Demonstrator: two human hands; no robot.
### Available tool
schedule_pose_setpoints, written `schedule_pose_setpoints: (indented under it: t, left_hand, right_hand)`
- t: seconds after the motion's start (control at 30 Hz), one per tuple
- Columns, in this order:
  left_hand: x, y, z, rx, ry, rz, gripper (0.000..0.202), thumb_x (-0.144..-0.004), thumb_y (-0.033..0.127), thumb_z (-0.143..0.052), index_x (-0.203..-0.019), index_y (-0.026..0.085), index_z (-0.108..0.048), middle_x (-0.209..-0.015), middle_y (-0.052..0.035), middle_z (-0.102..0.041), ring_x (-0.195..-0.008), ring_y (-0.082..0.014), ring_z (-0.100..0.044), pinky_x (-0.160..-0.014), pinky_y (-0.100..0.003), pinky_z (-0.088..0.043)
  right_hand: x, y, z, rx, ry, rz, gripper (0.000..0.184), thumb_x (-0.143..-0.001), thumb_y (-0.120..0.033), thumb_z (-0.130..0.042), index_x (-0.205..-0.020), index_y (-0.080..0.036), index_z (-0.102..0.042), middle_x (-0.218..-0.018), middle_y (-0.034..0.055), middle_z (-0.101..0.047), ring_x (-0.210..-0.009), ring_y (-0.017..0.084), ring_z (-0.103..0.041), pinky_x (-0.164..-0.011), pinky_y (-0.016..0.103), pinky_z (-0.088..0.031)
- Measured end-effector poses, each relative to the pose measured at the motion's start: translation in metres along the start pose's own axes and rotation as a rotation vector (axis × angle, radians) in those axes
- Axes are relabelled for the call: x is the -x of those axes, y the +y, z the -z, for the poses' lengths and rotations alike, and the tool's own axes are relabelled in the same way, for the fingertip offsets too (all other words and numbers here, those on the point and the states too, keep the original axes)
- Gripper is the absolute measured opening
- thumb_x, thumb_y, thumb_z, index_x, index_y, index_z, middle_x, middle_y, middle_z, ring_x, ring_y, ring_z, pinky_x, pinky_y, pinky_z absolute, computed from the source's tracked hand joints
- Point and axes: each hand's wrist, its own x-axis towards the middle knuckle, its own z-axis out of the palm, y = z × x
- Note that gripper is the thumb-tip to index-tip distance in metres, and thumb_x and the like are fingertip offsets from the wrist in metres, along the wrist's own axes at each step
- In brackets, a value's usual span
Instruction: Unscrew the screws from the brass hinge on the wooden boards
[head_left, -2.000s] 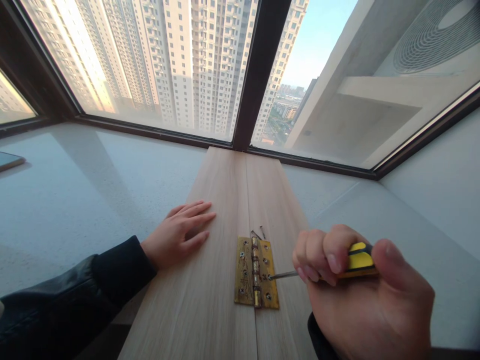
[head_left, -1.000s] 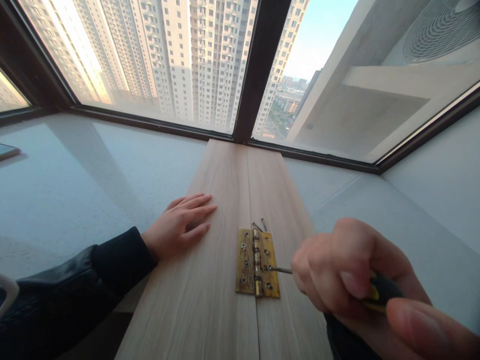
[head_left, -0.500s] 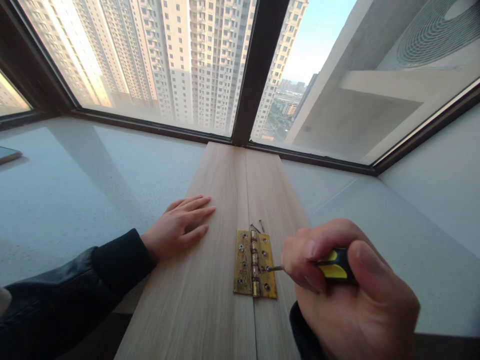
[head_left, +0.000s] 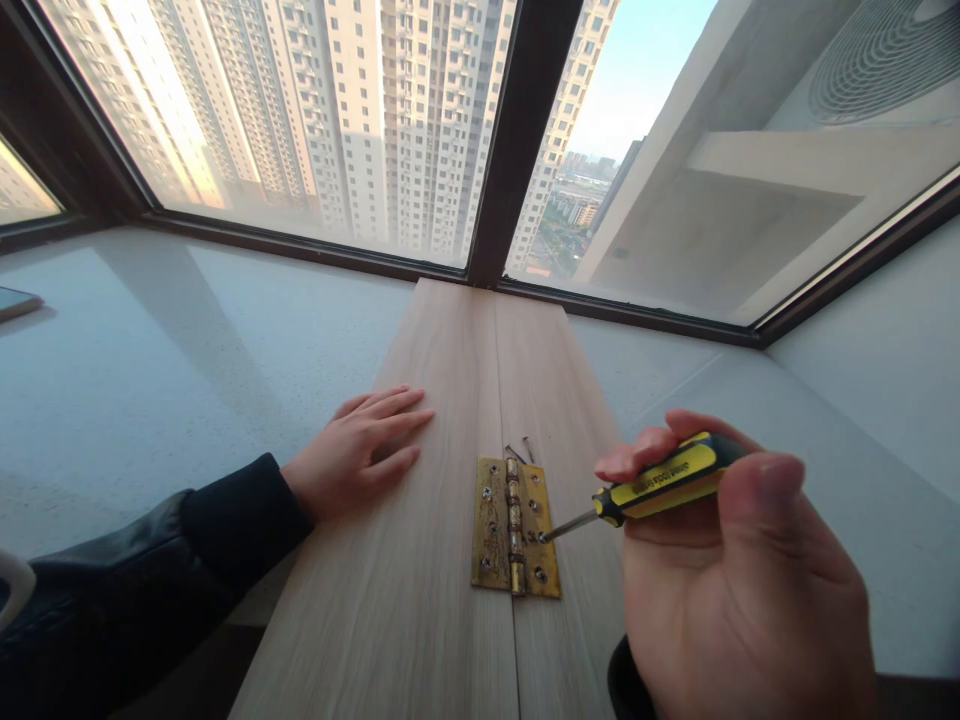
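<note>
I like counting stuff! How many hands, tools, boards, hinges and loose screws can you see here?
Hands: 2, left hand and right hand
Screwdriver: 1
Wooden boards: 2
Brass hinge: 1
Loose screws: 2, small and hard to make out
Total: 8

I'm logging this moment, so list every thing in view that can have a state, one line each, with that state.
Left hand: flat, palm down, on the left board.
Right hand: closed around the screwdriver handle.
Screwdriver: held tilted, tip at a screw in the hinge's right leaf.
Hinge: opened flat across the seam between the boards.
Loose screws: lying on the boards just beyond the hinge.
Boards: lying side by side on the sill.
</note>
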Motion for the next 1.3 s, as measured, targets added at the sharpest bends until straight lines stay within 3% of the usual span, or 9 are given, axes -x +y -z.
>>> schedule_pose_setpoints:
  t: [0.07, 0.2, 0.27, 0.43, 0.7, 0.87, 1.0, 1.13, 1.3]
  left_hand:
    - [0.0, 0.0, 0.0, 0.002, -0.001, 0.002, 0.046, -0.092, 0.042, -0.041, -0.134, 0.026, -0.049, -0.148, -0.0045, -0.036, -0.137, -0.0254, -0.03, -0.11, -0.048, -0.027]
    - [0.0, 0.0, -0.001, 0.005, 0.002, 0.0, 0.046, -0.092, 0.042, -0.041, -0.134, 0.027, -0.049, -0.148, -0.0042, -0.036, -0.137, -0.0262, -0.031, -0.11, -0.048, -0.027]
    - [0.0, -0.001, -0.001, -0.001, 0.003, -0.004, 0.046, -0.092, 0.042, -0.041, -0.134, 0.026, -0.049, -0.148, -0.0041, -0.036, -0.137, -0.0258, -0.03, -0.11, -0.048, -0.027]
    - [0.0, -0.001, -0.002, 0.013, 0.004, -0.012, 0.046, -0.092, 0.042, -0.041, -0.134, 0.026, -0.049, -0.148, -0.0038, -0.036, -0.137, -0.0263, -0.03, -0.11, -0.049, -0.027]
    - [0.0, 0.0, 0.0, 0.027, 0.001, 0.001, 0.046, -0.091, 0.041, -0.042, -0.134, 0.026, -0.049, -0.148, -0.004, -0.037, -0.137, -0.0268, -0.031, -0.11, -0.049, -0.026]
    - [0.0, 0.0, -0.001, 0.009, -0.005, 0.001, 0.046, -0.092, 0.042, -0.04, -0.135, 0.026, -0.048, -0.149, -0.0033, -0.035, -0.138, -0.0248, -0.029, -0.111, -0.049, -0.026]
    - [0.001, 0.0, 0.0, 0.009, -0.004, 0.003, 0.046, -0.092, 0.042, -0.041, -0.135, 0.026, -0.048, -0.148, -0.0031, -0.036, -0.138, -0.0252, -0.029, -0.111, -0.049, -0.026]
    - [0.0, 0.0, 0.0, 0.016, 0.005, -0.003, 0.046, -0.092, 0.042, -0.041, -0.134, 0.026, -0.049, -0.148, -0.0035, -0.037, -0.137, -0.0257, -0.03, -0.111, -0.048, -0.026]
    - [-0.001, -0.002, -0.002, 0.005, 0.001, -0.005, 0.046, -0.092, 0.042, -0.04, -0.135, 0.026, -0.048, -0.148, -0.0036, -0.035, -0.138, -0.0243, -0.029, -0.11, -0.048, -0.026]
  right_hand:
    - [-0.001, 0.003, -0.003, -0.081, -0.034, 0.028, 0.028, -0.09, -0.047, -0.062, -0.09, -0.019, -0.066, -0.071, 0.0004, -0.052, -0.061, 0.013, -0.048, -0.058, 0.026, -0.041]
    - [-0.018, 0.008, 0.003, -0.21, -0.64, -0.193, 0.034, -0.092, -0.055, -0.056, -0.088, -0.022, -0.061, -0.054, -0.0038, -0.044, -0.044, 0.01, -0.034, -0.043, 0.022, -0.029]
    - [-0.026, 0.008, 0.01, -0.275, -0.777, -0.274, 0.036, -0.085, -0.058, -0.064, -0.089, -0.023, -0.057, -0.056, -0.0051, -0.045, -0.042, 0.008, -0.032, -0.041, 0.021, -0.028]
    - [-0.027, 0.005, 0.02, -0.239, -0.485, -0.163, 0.024, -0.081, -0.04, -0.073, -0.086, -0.021, -0.058, -0.086, -0.0009, -0.045, -0.066, 0.011, -0.047, -0.057, 0.023, -0.042]
    - [-0.017, 0.008, 0.025, -0.205, -0.299, -0.114, 0.028, -0.077, -0.046, -0.077, -0.087, -0.022, -0.068, -0.081, 0.001, -0.048, -0.072, 0.014, -0.049, -0.064, 0.025, -0.046]
    - [-0.022, 0.015, 0.023, -0.312, -0.38, -0.089, 0.032, -0.077, -0.052, -0.075, -0.084, -0.021, -0.072, -0.067, -0.0004, -0.05, -0.055, 0.01, -0.047, -0.047, 0.02, -0.044]
    - [-0.026, 0.017, 0.02, -0.436, -0.576, -0.124, 0.033, -0.086, -0.056, -0.063, -0.083, -0.024, -0.071, -0.043, -0.0076, -0.033, -0.031, 0.007, -0.026, -0.03, 0.02, -0.03]
    - [-0.023, 0.012, 0.02, -0.34, -0.559, -0.117, 0.036, -0.078, -0.058, -0.071, -0.081, -0.024, -0.062, -0.051, -0.0073, -0.04, -0.038, 0.008, -0.031, -0.04, 0.023, -0.033]
    - [-0.019, 0.005, 0.027, -0.168, -0.443, -0.038, 0.025, -0.081, -0.044, -0.073, -0.085, -0.021, -0.063, -0.084, -0.0005, -0.046, -0.076, 0.014, -0.049, -0.071, 0.029, -0.044]
